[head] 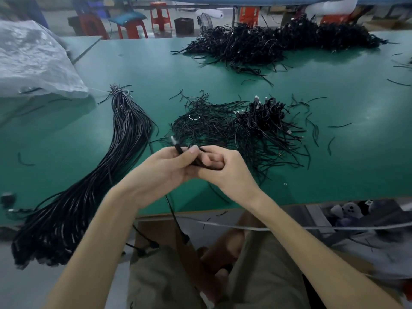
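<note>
Green tbl (pixel 145 68) under held cable (pixel 178 150); red stools (pixel 160 16) in bkgd.

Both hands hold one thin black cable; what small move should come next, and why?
Probably draw up a loop: the left hand and right hand grip the thin black cable near its plug, while a long tail hangs below the edge of the green table.

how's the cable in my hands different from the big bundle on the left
The cable is a single strand, held by the left hand and right hand above the table; the bundle is many strands lying on it. The cable's plug end sticks free from the hands; the bundle's far end is tied together. Both are black.
</note>
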Demonstrator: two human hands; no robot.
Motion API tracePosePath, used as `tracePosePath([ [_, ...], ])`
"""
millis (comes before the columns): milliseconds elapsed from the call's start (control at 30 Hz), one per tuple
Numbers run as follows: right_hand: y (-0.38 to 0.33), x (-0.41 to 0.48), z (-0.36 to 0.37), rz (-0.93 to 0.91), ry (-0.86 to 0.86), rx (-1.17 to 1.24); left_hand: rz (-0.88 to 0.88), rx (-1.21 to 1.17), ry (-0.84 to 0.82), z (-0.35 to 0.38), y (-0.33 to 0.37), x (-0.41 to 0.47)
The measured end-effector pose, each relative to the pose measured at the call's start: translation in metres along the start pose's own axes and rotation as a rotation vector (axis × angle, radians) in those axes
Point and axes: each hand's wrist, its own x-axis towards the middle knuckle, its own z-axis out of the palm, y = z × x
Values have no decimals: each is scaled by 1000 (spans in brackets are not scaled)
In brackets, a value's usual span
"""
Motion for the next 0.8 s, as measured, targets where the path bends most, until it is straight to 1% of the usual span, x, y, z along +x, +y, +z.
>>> tracePosePath([
  [33,2,-2,-1,-16,20,-64,-24,101,18,-4,2,-3],
  [100,4,-3,-2,-48,20,-245,-63,318,104,-5,1,-7],
  [167,5,-3,-2,-61,-27,-414,-80,573,221,-5,-3,-7],
  [200,5,-2,-3,-58,-55,-481,-80,659,273,-5,-6,-6],
  [233,5,-2,-3,-56,-86,-542,-72,680,316,-7,-9,-6],
  [333,4,-4,-5,-73,-184,-718,-49,615,415,-11,-15,-4],
  [500,10,-12,1,-177,-233,-1023,-35,570,449,-14,-26,0],
  [600,15,-15,4,-207,-228,-1115,-11,554,468,-15,-32,3],
  [700,19,-18,6,-248,-241,-1193,6,618,486,-15,-37,5],
  [800,19,-20,5,-293,-244,-1227,-15,670,449,-17,-38,7],
])
